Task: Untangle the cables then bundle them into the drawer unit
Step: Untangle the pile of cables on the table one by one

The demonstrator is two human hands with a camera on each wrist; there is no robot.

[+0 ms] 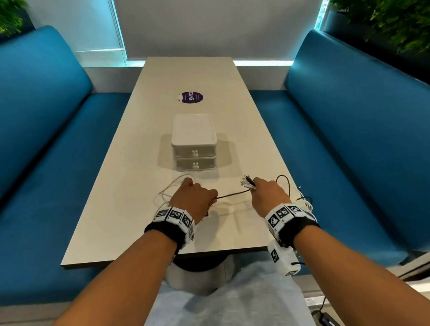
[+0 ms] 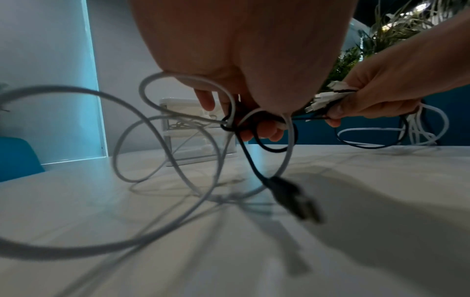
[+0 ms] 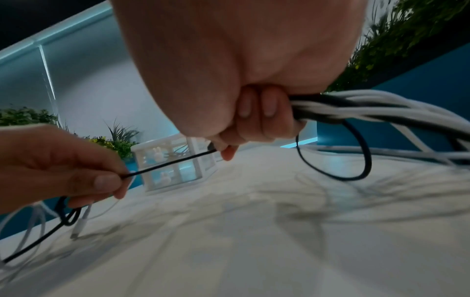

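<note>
Your hands apart: left hand pinches black cable, right hand grips cable bundle. Black strand runs taut left-right between them above worktop. Drawer unit straight ahead, drawers closed, left hand slightly nearer.

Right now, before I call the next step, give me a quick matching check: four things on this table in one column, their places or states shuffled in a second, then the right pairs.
Things:
1. left hand
2. right hand
3. drawer unit
4. purple sticker

States:
A. flat on the table beyond the unit
B. pinches the thin black cable, white loops beside it
C. both drawers closed
D. grips a bundle of cable ends

Pairs: 1-B, 2-D, 3-C, 4-A
</note>
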